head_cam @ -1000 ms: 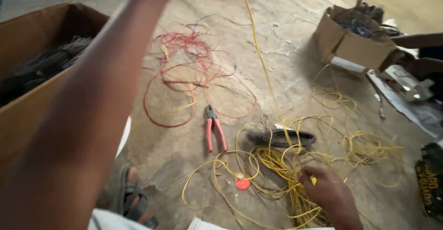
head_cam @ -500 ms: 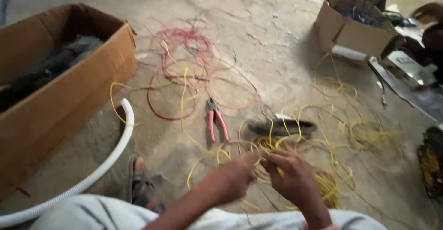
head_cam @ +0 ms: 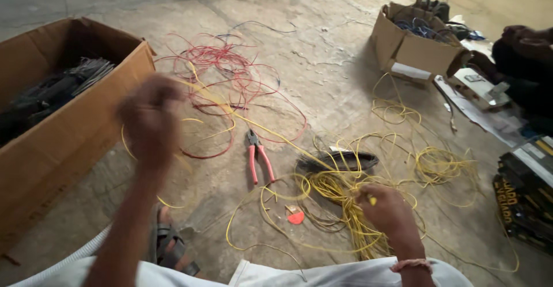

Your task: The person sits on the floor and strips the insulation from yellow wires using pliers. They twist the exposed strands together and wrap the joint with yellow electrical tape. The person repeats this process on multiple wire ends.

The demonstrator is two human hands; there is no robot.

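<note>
Both hands are busy with yellow wire: my right hand [head_cam: 387, 211] is closed around a bunch of strands where it rests on the tangled heap of yellow wire [head_cam: 351, 192] lying on the concrete floor [head_cam: 322, 62], and my left hand [head_cam: 151, 120] is raised and blurred, so I cannot tell how its fingers stand, though one yellow strand runs taut from about that hand down to the heap. Just beside the heap on its left lie the red-handled pliers [head_cam: 258, 156], handles pointing toward me, and a small orange scrap [head_cam: 295, 217] sits near my right hand. Touching the heap's far side is a dark bundle of black cable [head_cam: 337, 161]. Beyond the pliers a loose tangle of red wire [head_cam: 230, 82] spreads over the floor. A large open cardboard box [head_cam: 75, 125] holding dark parts stands along the left edge of the floor, and a smaller cardboard box [head_cam: 412, 45] stuffed with cables stands toward the far right. My sandalled foot [head_cam: 167, 246] shows near the bottom.
</note>
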